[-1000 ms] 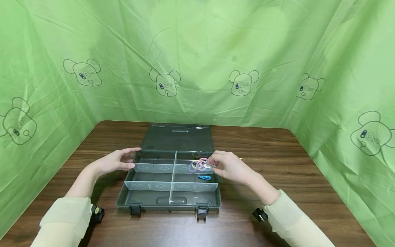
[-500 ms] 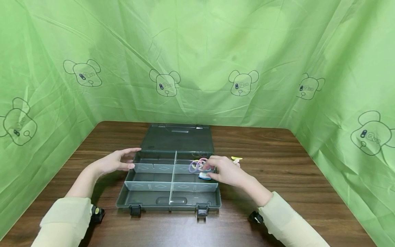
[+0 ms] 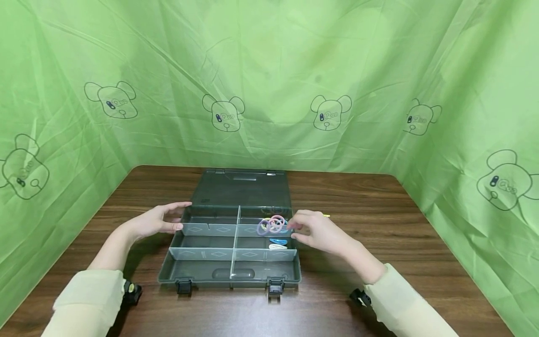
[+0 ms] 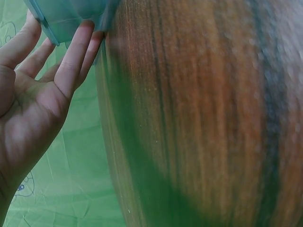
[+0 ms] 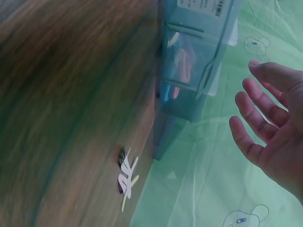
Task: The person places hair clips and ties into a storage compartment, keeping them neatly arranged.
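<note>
A translucent dark grey divider box (image 3: pixel 202 269) lies open on the table. Spread fingers of my left hand (image 3: pixel 157 219) touch its left side, thumb near the rim; the left wrist view shows the fingers (image 4: pixel 73 61) nearly straight against the box wall. Colourful hair ties (image 3: pixel 275 224) fill part of the back right compartment. In the middle right compartment a blue snap hair clip (image 3: pixel 278 241) lies beside a white snap hair clip (image 3: pixel 278 246). My right hand (image 3: pixel 320 232) hovers at the box's right edge, fingers relaxed and holding nothing.
White and yellow hair clips (image 5: pixel 127 177) lie in a small pile on the table right of the box, mostly hidden by the right hand in the head view. The box's lid (image 3: pixel 246 187) lies folded back behind it. Green curtain (image 3: pixel 269 70) surrounds the table.
My right hand has lowered the white hair clip into the middle right compartment, let go of it and drawn back to the right. The left hand has stayed put.
</note>
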Tool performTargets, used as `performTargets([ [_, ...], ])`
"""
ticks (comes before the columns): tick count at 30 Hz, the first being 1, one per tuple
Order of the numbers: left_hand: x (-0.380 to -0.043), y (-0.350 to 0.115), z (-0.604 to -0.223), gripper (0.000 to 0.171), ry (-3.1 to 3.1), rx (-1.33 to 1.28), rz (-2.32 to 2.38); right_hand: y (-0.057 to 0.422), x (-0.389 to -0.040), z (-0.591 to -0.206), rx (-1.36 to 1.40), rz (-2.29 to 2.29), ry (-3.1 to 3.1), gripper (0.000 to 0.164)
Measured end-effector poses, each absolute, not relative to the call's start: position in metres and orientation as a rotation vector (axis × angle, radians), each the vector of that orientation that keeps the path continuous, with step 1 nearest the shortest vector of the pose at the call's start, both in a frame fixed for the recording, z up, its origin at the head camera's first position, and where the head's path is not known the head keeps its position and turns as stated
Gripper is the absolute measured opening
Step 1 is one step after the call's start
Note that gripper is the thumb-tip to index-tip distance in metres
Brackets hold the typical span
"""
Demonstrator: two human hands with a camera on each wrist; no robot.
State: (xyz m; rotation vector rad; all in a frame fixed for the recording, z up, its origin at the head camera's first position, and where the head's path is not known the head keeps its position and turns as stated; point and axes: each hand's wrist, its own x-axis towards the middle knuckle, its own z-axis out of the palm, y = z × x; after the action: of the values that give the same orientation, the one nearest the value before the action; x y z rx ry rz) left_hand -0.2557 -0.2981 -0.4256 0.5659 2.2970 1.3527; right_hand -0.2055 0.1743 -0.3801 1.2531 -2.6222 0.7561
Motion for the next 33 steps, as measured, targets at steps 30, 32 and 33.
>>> performTargets([
  [30,-0.255,-0.298,-0.425,0.074,2.303,0.576,1.357,0.242,-0.205,-0.382,1.079,0.718,-2.548,0.022],
  [32,-0.255,-0.298,-0.426,0.074,2.3,0.58,1.359,0.246,-0.207,-0.386,1.084,0.713,-2.547,0.023],
  [33,-0.255,-0.299,-0.426,0.073,2.299,0.579,1.36,0.249,-0.208,-0.388,1.087,0.706,-2.547,0.023],
])
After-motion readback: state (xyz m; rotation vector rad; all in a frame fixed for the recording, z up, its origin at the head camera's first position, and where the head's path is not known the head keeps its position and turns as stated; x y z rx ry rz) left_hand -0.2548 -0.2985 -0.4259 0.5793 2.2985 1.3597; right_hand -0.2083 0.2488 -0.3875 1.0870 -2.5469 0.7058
